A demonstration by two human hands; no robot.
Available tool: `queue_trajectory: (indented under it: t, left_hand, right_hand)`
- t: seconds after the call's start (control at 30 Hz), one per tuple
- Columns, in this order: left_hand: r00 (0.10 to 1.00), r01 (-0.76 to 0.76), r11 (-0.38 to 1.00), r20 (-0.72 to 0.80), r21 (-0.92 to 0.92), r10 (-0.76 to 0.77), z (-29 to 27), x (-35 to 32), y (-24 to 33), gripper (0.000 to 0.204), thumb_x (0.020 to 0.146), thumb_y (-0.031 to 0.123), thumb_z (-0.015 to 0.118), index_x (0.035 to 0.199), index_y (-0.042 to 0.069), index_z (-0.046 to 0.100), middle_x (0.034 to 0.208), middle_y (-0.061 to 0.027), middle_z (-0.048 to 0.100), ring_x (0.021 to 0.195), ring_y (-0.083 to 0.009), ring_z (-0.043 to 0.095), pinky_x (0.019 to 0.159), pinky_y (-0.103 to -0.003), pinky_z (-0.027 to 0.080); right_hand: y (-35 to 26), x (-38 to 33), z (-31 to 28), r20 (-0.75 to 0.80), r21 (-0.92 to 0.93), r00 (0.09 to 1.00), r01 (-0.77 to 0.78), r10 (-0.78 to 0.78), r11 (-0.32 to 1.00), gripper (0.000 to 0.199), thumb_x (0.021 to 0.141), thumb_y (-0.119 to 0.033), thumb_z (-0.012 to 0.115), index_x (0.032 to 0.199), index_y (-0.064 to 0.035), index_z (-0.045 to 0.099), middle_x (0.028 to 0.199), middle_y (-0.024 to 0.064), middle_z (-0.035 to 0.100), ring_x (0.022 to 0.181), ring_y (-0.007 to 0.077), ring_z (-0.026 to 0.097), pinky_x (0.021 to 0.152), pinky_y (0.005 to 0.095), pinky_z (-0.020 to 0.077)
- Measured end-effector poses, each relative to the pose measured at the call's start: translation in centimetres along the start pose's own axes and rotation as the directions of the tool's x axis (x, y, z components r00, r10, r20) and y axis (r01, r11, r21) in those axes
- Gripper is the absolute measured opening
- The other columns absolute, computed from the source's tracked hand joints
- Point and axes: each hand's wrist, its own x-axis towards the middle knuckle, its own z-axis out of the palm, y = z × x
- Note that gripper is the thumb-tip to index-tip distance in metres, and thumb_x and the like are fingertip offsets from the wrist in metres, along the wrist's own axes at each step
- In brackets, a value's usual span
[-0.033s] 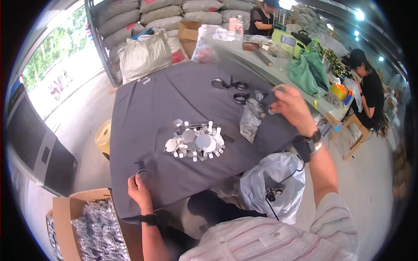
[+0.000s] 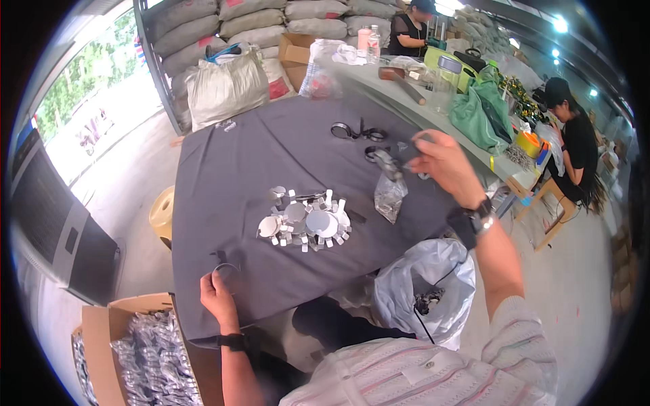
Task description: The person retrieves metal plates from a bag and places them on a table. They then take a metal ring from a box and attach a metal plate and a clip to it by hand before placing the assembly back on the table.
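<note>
My left hand (image 2: 218,298) is closed on a thin dark ring (image 2: 226,272) above the near left of the dark cloth. Over the right part of the cloth, my right hand (image 2: 441,166) is raised with bent fingers. Beside its fingertips is a blurred grey-and-black thing (image 2: 388,164) that seems held; its kind is unclear. Just below lies a clear plastic bag (image 2: 390,200) of small metal-looking pieces. Black ring-shaped parts (image 2: 359,130) lie farther back. A pile of silvery discs with tabs (image 2: 308,222) sits mid-cloth.
A white plastic sack (image 2: 426,281) stands by the near right edge. At lower left is a carton (image 2: 145,303) of wrapped pieces. A long cluttered table (image 2: 433,118) runs along the right, with two people working beyond it. Stacked sacks (image 2: 250,30) line the back.
My right hand has shifted slightly to the left, and the blurred thing at its fingertips has moved with it. My left hand keeps its hold on the ring.
</note>
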Motion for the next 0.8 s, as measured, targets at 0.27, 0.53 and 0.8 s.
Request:
queue_trajectory:
  t: [0.27, 0.53, 0.8]
  left_hand:
    - [0.997, -0.071, 0.993, -0.021, 0.089, 0.073, -0.5, 0.7, -3.2, 0.022, 0.092, 0.020, 0.057, 0.088, -0.001, 0.059, 0.068, -0.0074, 0.058, 0.057, -0.0144, 0.052, 0.056, -0.030, 0.043]
    - [0.985, -0.170, 0.982, -0.004, 0.078, 0.170, 0.8, 0.5, -0.7, 0.020, 0.093, 0.015, 0.056, 0.086, -0.003, 0.059, 0.065, -0.0036, 0.051, 0.057, -0.0099, 0.046, 0.053, -0.028, 0.041]
    - [0.993, -0.118, 0.991, 0.035, 0.061, 0.116, -0.4, 0.5, -1.6, 0.021, 0.094, 0.016, 0.054, 0.090, -0.003, 0.059, 0.068, -0.0055, 0.054, 0.054, -0.0109, 0.045, 0.050, -0.028, 0.040]
  right_hand:
    - [6.6, 11.7, 4.1, 0.133, 0.169, 0.985, -0.135, 0.113, 0.976, 0.010, 0.091, -0.005, 0.055, 0.098, 0.0017, 0.052, 0.095, 0.0134, 0.059, 0.085, 0.0302, 0.067, 0.075, 0.0396, 0.0584]
    - [10.2, 16.1, 3.3, 0.122, 0.040, 0.990, -0.080, 0.074, 0.996, 0.019, 0.088, -0.008, 0.059, 0.099, 0.0058, 0.050, 0.094, 0.0156, 0.059, 0.087, 0.0327, 0.067, 0.079, 0.0399, 0.0578]
    - [5.7, 13.1, 4.1, -0.056, -0.502, 0.928, 0.293, -0.369, 0.813, 0.026, 0.081, -0.006, 0.062, 0.103, 0.0057, 0.061, 0.088, 0.0151, 0.066, 0.072, 0.0196, 0.066, 0.064, 0.0307, 0.0525]
